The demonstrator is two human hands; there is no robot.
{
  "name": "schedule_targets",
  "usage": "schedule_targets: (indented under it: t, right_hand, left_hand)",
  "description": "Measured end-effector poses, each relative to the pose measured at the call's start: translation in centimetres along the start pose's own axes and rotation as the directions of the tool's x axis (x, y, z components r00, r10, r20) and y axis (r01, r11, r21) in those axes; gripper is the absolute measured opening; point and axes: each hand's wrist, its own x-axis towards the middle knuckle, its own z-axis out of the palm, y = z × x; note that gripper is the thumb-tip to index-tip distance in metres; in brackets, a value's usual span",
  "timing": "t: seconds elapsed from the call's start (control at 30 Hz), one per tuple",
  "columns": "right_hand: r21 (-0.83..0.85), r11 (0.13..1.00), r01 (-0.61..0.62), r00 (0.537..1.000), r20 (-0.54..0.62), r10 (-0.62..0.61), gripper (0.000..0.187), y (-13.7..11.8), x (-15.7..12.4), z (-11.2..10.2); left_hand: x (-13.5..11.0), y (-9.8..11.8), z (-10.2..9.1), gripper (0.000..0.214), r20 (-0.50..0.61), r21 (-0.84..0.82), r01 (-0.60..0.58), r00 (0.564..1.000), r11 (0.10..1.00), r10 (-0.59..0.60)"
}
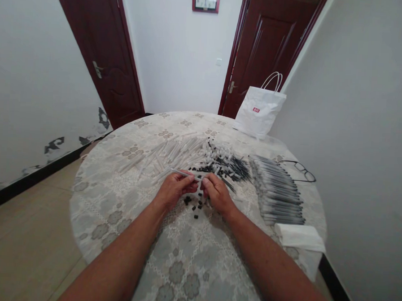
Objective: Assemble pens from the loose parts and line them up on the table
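Note:
My left hand (174,189) is closed round a clear pen barrel (182,172) that sticks out to the left above my fingers. My right hand (217,192) is pinched shut at the barrel's right end; what it holds there is too small to make out. Both hands meet over the middle of the round table (123,209). Several small black caps (194,206) lie scattered just below my hands. Behind them lies a heap of clear barrels (174,153) and a pile of black refills and small parts (227,165).
A row of assembled pens (279,190) lies at the right, with a folded white cloth (299,236) in front of it and black glasses (301,170) behind. A white paper bag (259,111) stands at the far edge. Two dark doors and walls surround the table.

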Motion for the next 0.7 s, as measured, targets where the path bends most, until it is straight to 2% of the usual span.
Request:
schedule_targets:
  t: [0.1, 0.17, 0.27, 0.33, 0.4, 0.47, 0.53, 0.6, 0.7]
  right_hand:
    - [-0.150, 0.985, 0.088, 0.996, -0.020, -0.092, 0.023, -0.4, 0.0, -0.4]
    - [-0.209, 0.971, 0.115, 0.993, -0.009, -0.120, 0.023, -0.5, 0.0, -0.6]
    - [-0.233, 0.964, 0.125, 0.992, 0.016, -0.124, 0.023, -0.4, 0.2, -0.8]
    - [-0.212, 0.971, 0.107, 0.994, -0.006, -0.111, 0.023, -0.3, 0.5, -1.2]
    - [-0.163, 0.984, 0.078, 0.987, -0.129, -0.099, 0.022, -0.2, 1.1, -2.4]
    - [-0.082, 0.995, 0.054, 0.941, -0.329, -0.078, 0.021, -0.1, 1.7, -4.4]
    - [0.001, 0.999, 0.045, 0.866, -0.499, -0.038, 0.022, -0.1, 2.4, -6.9]
    - [0.033, 0.999, 0.030, 0.803, -0.596, -0.005, 0.025, 0.0, 2.9, -9.4]
    - [0.032, 1.000, 0.001, 0.757, -0.653, 0.020, 0.026, 0.2, 3.3, -12.3]
  left_hand:
    - [0.0, -0.2, 0.1, 0.034, -0.004, 0.055, -0.023, 1.000, 0.998, 0.023]
    - [0.0, -0.3, 0.2, 0.035, -0.023, 0.079, -0.035, 0.999, 0.996, 0.037]
    - [-0.2, -0.1, 0.4, 0.037, -0.041, 0.124, -0.036, 0.998, 0.992, 0.042]
    - [-0.4, 0.2, 0.8, 0.040, -0.039, 0.179, -0.052, 0.997, 0.982, 0.060]
    - [-0.6, 0.6, 1.3, 0.040, -0.023, 0.258, -0.085, 0.995, 0.962, 0.095]
    - [-0.7, 1.0, 1.9, 0.037, 0.015, 0.367, -0.124, 0.992, 0.922, 0.128]
    - [-0.7, 1.2, 2.7, 0.032, 0.086, 0.496, -0.166, 0.986, 0.852, 0.142]
    - [-0.5, 1.1, 3.6, 0.025, 0.178, 0.633, -0.243, 0.970, 0.735, 0.167]
    - [0.1, 0.4, 5.7, 0.018, 0.359, 0.783, -0.435, 0.900, 0.444, 0.249]
